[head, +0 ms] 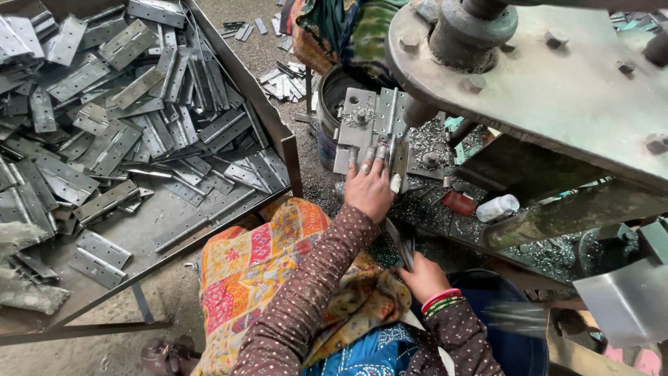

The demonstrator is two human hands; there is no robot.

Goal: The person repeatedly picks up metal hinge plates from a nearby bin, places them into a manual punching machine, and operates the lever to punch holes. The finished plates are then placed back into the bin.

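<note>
Left hand (369, 186) laid flat, fingers spread over the open hinge (381, 118) on the press bed (355, 139), just under the heavy press head (501, 63). Right hand (421, 275) closed on a small stack of hinge blanks (402, 244), low beside the lap. Best done by seating the hinge square against its stop, keeping fingertips (367, 154) on the near edge and out from under the punch (417, 111). Heaped hinges (132, 118) filling the tray (167, 230) to the left; red cap (459, 202) and white bottle (498, 207) lying near the bed.
</note>
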